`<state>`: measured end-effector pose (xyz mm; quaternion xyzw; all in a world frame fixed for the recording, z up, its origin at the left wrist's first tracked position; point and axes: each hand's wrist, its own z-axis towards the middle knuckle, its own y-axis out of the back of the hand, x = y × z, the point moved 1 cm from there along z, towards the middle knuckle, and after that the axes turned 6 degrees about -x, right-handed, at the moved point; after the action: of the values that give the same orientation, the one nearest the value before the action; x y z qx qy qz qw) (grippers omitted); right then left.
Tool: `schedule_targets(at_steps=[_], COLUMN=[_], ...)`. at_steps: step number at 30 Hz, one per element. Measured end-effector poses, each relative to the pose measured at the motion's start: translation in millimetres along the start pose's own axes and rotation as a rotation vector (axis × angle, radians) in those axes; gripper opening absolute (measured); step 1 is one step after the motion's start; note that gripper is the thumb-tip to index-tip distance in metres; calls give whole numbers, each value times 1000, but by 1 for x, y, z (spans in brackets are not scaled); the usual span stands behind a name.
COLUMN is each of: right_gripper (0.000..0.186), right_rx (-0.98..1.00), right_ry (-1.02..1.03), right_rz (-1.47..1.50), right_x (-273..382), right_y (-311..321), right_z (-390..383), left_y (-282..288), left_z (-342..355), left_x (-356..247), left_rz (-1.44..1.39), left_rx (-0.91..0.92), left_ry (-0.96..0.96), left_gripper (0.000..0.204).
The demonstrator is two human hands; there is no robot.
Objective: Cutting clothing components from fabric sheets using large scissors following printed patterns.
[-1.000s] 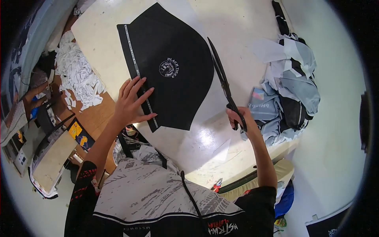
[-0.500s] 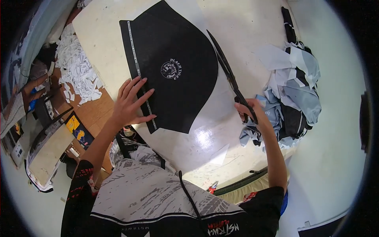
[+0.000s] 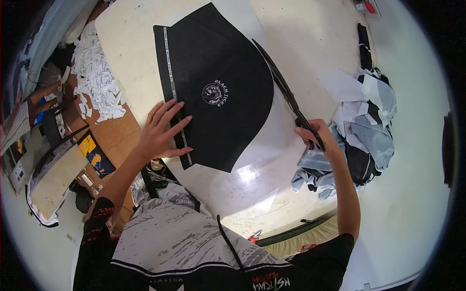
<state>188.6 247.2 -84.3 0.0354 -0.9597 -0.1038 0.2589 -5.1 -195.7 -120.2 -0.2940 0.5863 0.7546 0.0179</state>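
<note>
The left hand (image 3: 158,136), fingers apart, rests on the black panel (image 3: 238,63) on the table (image 3: 296,29), probably to steady it; the right hand (image 3: 326,138) clamps its fingers around the scissors (image 3: 291,101), beside the curved edge.

Pretty loud shirt (image 3: 179,237) tbh: pale grey panel with dark streaks and tyre-tread marks (image 3: 252,251), white piping (image 3: 179,268) where it meets black, red-and-white lettering (image 3: 275,282), black short sleeves (image 3: 335,261), plus a black cord (image 3: 228,241) down the front.
</note>
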Motion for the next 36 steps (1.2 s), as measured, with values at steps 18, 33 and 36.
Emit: schedule_targets(at_steps=[18, 33, 36], right_gripper=[45, 46, 47], right_rx=[68, 65, 102], right_ry=[-25, 64, 122], right_rz=[-141, -52, -8], right_x=[40, 62, 73], right_y=[23, 5, 1], right_z=[30, 34, 29], left_y=[3, 3, 9], left_z=[2, 1, 2], left_x=[0, -3, -3], left_rz=[-8, -55, -34], left_rx=[-12, -49, -30], left_ry=[19, -16, -18], left_gripper=[76, 73, 75])
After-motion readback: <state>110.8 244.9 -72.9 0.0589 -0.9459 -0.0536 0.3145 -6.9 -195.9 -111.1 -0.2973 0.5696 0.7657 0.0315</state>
